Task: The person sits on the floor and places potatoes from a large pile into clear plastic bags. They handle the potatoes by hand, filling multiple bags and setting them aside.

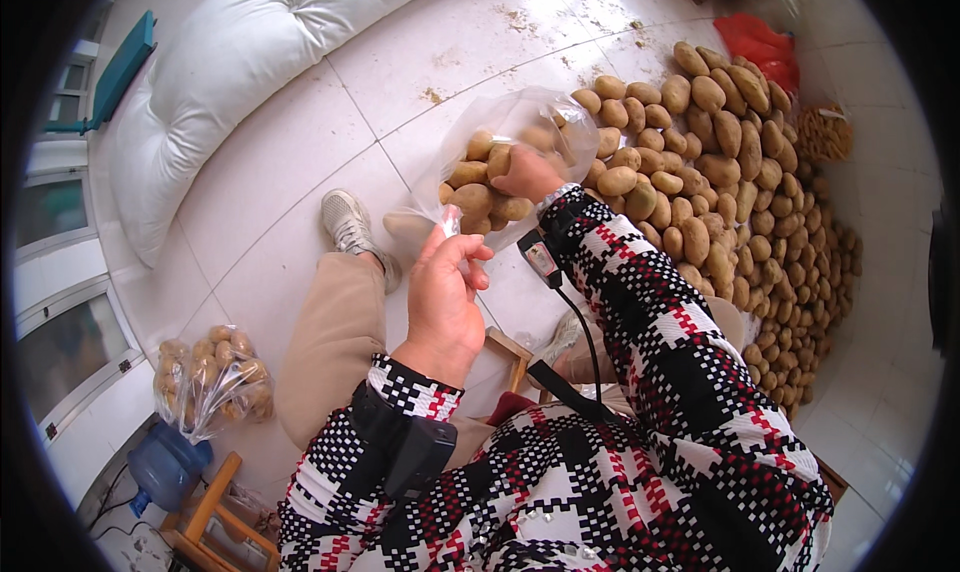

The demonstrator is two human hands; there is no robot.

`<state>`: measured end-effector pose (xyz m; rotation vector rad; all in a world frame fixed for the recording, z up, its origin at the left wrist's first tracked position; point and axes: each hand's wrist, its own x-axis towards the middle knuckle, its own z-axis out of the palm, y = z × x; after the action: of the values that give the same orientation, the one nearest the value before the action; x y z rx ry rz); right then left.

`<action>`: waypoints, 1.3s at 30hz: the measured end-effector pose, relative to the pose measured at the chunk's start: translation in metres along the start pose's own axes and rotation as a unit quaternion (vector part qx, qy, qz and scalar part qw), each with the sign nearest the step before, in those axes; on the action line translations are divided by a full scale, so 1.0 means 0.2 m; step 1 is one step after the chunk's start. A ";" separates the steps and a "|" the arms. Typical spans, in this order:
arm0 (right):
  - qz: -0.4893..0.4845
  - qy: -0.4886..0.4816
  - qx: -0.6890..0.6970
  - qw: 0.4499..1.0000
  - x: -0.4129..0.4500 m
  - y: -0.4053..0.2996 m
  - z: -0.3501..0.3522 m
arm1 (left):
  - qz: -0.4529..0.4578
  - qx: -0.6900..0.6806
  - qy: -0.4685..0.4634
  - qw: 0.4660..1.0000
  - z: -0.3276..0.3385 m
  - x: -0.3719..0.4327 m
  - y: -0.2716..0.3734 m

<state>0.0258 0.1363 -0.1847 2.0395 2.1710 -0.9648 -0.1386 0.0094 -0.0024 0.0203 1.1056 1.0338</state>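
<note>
A clear plastic bag (461, 133) with several potatoes inside lies open on the floor in front of me. My left hand (448, 294) pinches the near edge of the bag between thumb and fingers. Inside the bag's mouth, my right hand (531, 173) has its fingers around a potato (499, 161) near the others. More potatoes (472, 199) rest just beside those fingers. Right of the bag, a large spread of loose potatoes (694, 240) covers the floor.
Filled, clear bags of potatoes (225, 369) stand at the lower left, near a blue water jug (169, 459) and a wooden stool (214, 504). A white cushion (225, 69) lies at the upper left. A red plastic bag (759, 46) sits behind the pile.
</note>
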 end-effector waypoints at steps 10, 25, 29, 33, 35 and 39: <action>-0.060 0.009 0.362 0.930 -0.39 0.18 -0.43 | 0.009 -0.006 0.024 1.000 0.00 0.01 0.01; 0.095 0.012 0.084 0.992 -0.50 0.69 0.23 | 0.000 0.005 0.025 1.000 0.04 -0.03 0.03; 0.062 0.042 -0.025 0.997 -0.38 0.56 0.34 | -0.004 0.019 0.017 1.000 0.06 -0.06 0.04; 0.114 0.008 -0.086 0.990 -0.31 0.47 0.40 | -0.004 0.048 0.012 0.999 0.07 -0.07 0.06; 0.139 0.006 -0.115 0.984 -0.30 0.46 0.43 | -0.005 0.053 0.008 0.999 0.07 -0.08 0.07; 0.119 0.025 -0.188 0.975 -0.28 0.49 0.48 | -0.017 0.063 0.010 0.998 0.07 -0.10 0.07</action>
<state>0.0856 0.0400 -0.2807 2.0844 1.8899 -0.4401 -0.1391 0.0107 0.0254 0.0924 1.1846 0.9353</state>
